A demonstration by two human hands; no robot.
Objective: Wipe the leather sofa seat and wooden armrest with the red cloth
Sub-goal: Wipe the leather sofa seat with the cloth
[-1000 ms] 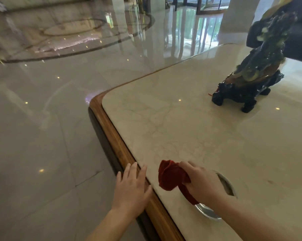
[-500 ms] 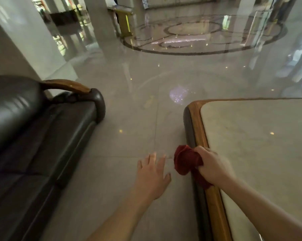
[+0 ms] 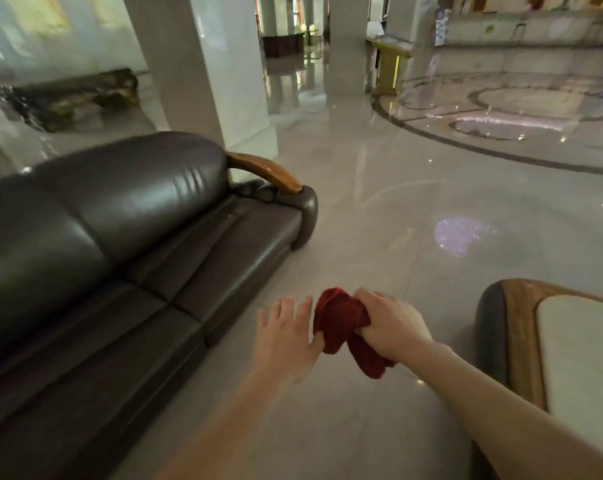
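A dark brown leather sofa (image 3: 113,258) fills the left side, its seat cushions running toward the far end. A curved wooden armrest (image 3: 262,169) tops that far end. My right hand (image 3: 390,323) is shut on a bunched red cloth (image 3: 341,323), held in the air over the floor to the right of the sofa's front edge. My left hand (image 3: 286,337) is open with spread fingers, right beside the cloth, its thumb touching the fabric. Neither hand touches the sofa.
A marble-topped table (image 3: 522,341) with a wooden rim stands at the right edge. Glossy marble floor (image 3: 379,220) lies between sofa and table. A square pillar (image 3: 206,71) rises behind the sofa's armrest, and a gold stand (image 3: 390,67) is further back.
The view has swung left from the table to the sofa. My right hand carried the red cloth off the table edge into the gap over the floor, and my left hand came along beside it.
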